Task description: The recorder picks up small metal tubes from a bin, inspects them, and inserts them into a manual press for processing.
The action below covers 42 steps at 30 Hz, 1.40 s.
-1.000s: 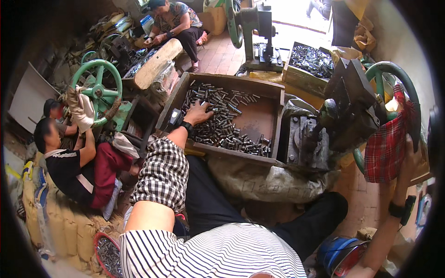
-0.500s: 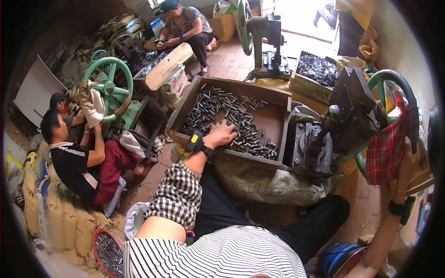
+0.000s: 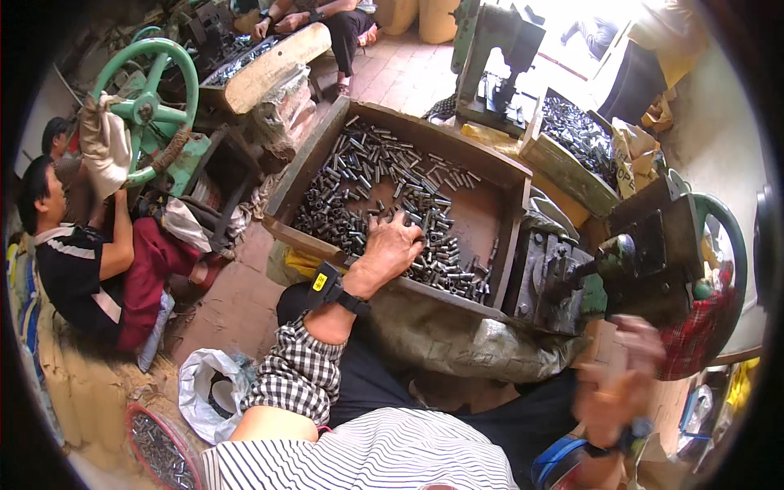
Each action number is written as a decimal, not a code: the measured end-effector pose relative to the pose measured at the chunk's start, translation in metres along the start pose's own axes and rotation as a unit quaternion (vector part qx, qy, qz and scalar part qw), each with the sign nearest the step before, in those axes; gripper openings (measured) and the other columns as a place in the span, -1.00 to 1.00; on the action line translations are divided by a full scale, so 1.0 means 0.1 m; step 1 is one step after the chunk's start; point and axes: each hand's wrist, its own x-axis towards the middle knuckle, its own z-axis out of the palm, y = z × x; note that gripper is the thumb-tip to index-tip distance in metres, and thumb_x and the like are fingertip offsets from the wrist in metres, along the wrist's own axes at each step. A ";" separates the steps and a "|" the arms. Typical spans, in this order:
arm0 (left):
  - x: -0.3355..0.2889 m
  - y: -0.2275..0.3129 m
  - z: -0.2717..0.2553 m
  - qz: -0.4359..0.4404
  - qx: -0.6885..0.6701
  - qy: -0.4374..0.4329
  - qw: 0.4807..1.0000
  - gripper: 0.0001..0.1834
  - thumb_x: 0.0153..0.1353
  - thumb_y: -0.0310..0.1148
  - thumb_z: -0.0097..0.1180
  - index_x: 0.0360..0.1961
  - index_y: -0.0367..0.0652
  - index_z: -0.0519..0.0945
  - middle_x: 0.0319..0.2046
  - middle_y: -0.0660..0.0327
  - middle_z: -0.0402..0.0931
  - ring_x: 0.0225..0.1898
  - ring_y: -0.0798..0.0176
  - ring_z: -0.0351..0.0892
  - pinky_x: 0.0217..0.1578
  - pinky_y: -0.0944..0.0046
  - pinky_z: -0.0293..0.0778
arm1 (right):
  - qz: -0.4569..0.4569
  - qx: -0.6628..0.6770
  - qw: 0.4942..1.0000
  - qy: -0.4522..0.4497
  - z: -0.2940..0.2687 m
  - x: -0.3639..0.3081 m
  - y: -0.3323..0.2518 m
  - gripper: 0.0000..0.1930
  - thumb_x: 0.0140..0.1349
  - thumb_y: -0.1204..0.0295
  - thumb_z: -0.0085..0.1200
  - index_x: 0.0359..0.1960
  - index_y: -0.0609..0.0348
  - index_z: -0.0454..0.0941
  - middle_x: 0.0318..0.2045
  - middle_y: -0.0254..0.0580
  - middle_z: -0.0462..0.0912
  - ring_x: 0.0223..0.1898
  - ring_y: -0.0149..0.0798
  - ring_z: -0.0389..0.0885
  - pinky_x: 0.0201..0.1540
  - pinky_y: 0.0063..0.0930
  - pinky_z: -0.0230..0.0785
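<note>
Tray (image 3: 478, 214): tubes (image 3: 333, 208) apparently under left grip (image 3: 390, 249).

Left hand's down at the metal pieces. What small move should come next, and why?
Probably close the left hand gently on one of the metal pieces: its fingers already reach into the pile in the wooden tray, though whether they grip anything is hidden. The right hand is blurred, so I wouldn't judge its move.

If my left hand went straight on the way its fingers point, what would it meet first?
Most likely the short metal tubes just beyond your left hand in the wooden tray; the hand seems among them, though depth is unclear.
</note>
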 end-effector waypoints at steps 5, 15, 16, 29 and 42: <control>0.06 -0.01 0.03 0.029 -0.051 0.038 0.998 -0.79 0.08 -0.18 0.13 -0.39 -0.09 0.57 -0.25 0.04 0.44 -0.17 -0.02 0.49 -0.03 -0.11 0.25 | -0.054 0.173 0.979 -0.089 2.12 0.66 0.34 -0.73 -0.03 0.56 0.11 -0.23 0.28 0.43 -0.25 -0.01 0.48 -0.21 0.04 0.46 -0.11 -0.15 0.32; 0.03 -0.04 0.01 0.035 -0.026 0.014 0.999 -0.82 0.01 -0.22 0.18 -0.39 -0.06 0.56 -0.28 0.02 0.41 -0.20 -0.03 0.44 -0.10 -0.02 0.28 | -0.234 0.214 0.934 -0.165 3.90 1.32 0.33 -0.75 -0.01 0.42 0.10 -0.24 0.10 0.49 -0.15 -0.15 0.49 -0.02 -0.06 0.42 0.03 -0.19 0.23; 0.02 -0.03 -0.01 0.031 -0.033 0.011 0.999 -0.83 0.02 -0.23 0.17 -0.40 -0.06 0.55 -0.27 0.03 0.41 -0.18 -0.03 0.44 -0.08 -0.03 0.28 | -0.207 0.203 0.943 -0.160 3.90 1.24 0.35 -0.76 0.00 0.42 0.09 -0.24 0.11 0.49 -0.15 -0.15 0.48 -0.01 -0.05 0.41 0.04 -0.18 0.22; 0.05 0.05 0.06 0.058 -0.052 0.011 0.997 -0.77 0.11 -0.30 0.10 -0.23 -0.17 0.52 -0.13 0.07 0.46 0.00 0.05 0.40 0.10 -0.08 0.15 | 0.077 0.088 0.988 -0.098 2.91 0.45 1.13 -0.77 0.07 0.44 0.07 -0.20 0.16 0.49 -0.17 -0.08 0.53 -0.11 -0.01 0.48 -0.03 -0.15 0.27; 0.23 0.44 0.25 0.088 -0.138 0.022 0.986 -0.85 0.15 -0.38 0.06 -0.27 -0.18 0.47 -0.42 0.07 0.48 -0.38 -0.02 0.54 -0.41 0.11 0.48 | 0.051 0.011 0.994 -0.098 2.45 -0.12 1.01 -0.88 -0.03 0.46 0.11 -0.41 0.11 0.48 -0.40 -0.14 0.48 -0.28 -0.06 0.47 -0.24 -0.22 0.31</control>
